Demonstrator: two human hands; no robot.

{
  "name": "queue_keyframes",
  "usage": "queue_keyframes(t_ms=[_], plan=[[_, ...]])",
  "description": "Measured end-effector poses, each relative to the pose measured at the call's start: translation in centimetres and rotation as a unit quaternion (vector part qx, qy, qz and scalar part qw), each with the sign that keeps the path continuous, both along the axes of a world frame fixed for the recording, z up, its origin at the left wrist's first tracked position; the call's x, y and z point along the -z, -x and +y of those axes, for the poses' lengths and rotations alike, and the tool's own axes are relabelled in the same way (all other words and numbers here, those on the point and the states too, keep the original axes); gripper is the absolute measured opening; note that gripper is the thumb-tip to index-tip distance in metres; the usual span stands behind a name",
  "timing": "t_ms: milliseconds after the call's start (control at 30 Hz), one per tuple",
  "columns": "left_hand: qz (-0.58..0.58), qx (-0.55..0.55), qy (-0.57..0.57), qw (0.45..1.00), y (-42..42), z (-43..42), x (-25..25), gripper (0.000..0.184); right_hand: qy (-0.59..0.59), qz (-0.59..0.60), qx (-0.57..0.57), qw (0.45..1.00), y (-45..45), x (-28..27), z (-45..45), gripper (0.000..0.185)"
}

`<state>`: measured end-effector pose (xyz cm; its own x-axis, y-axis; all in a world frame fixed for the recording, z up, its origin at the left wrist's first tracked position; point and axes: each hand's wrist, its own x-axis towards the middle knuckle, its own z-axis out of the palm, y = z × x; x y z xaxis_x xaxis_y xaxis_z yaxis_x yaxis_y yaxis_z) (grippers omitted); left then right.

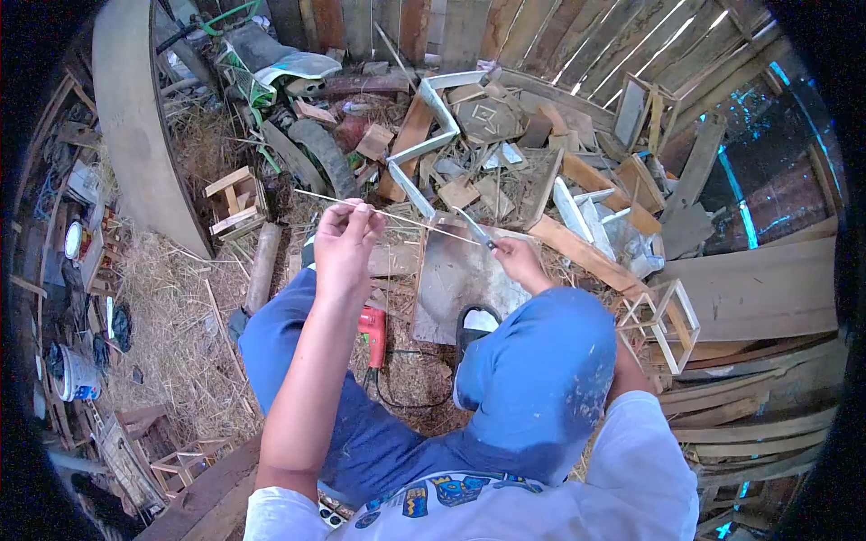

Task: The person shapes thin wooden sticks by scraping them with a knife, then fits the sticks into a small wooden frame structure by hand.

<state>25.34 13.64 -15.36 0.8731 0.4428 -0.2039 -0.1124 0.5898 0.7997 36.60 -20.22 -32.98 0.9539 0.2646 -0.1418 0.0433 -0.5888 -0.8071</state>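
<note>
My left hand [346, 242] is closed around a thin wooden stick [411, 221], pinching it between thumb and fingers. The stick slants from upper left down toward my right hand [521, 263]. That hand is closed on the handle of a knife [474, 225], whose blade points up and to the left. The stick's far end passes close to the blade; whether they touch I cannot tell. Below both hands a worn flat board [442, 293] lies on the ground between my feet. A red power drill [373, 335] with a black cord rests beside it.
Scrap wood [487, 194] is heaped ahead, before a plank wall [451, 32]. Small wooden frames stand left [236, 203] and right [666, 326]. A motorbike [271, 81] leans at the upper left. A white bucket [77, 371] sits far left, and straw [171, 307] covers the ground.
</note>
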Motion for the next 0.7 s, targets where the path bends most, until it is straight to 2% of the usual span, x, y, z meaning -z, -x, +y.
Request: queue_keyframes(t_ms=[67, 133, 167, 300, 367, 700], plan=[[-0.008, -0.01, -0.008, 1.0, -0.2, 0.0, 0.3, 0.012, 0.019, -0.003, 0.01, 1.0, 0.1, 1.7, 1.3, 0.027], [0.006, -0.02, -0.006, 1.0, -0.3, -0.3, 0.4, 0.016, 0.001, -0.057, 0.01, 0.998, -0.1, 3.4, 1.8, 0.027], [0.01, -0.021, -0.011, 1.0, -0.3, -0.4, 0.4, 0.016, -0.027, -0.114, -0.025, 0.993, -0.3, 4.1, 2.1, 0.025], [0.061, -0.027, -0.025, 0.997, -1.1, -1.8, 0.5, 0.019, 0.012, -0.129, -0.054, 0.99, 0.5, 1.8, 3.1, 0.024], [0.069, -0.033, -0.034, 0.996, -1.5, -2.1, 0.7, 0.02, 0.034, -0.242, -0.089, 0.966, 0.8, 1.9, 3.5, 0.026], [0.054, -0.016, -0.033, 0.998, -3.0, -4.0, 0.8, 0.02, 0.106, -0.267, -0.082, 0.954, 1.6, 1.2, 3.9, 0.03]])
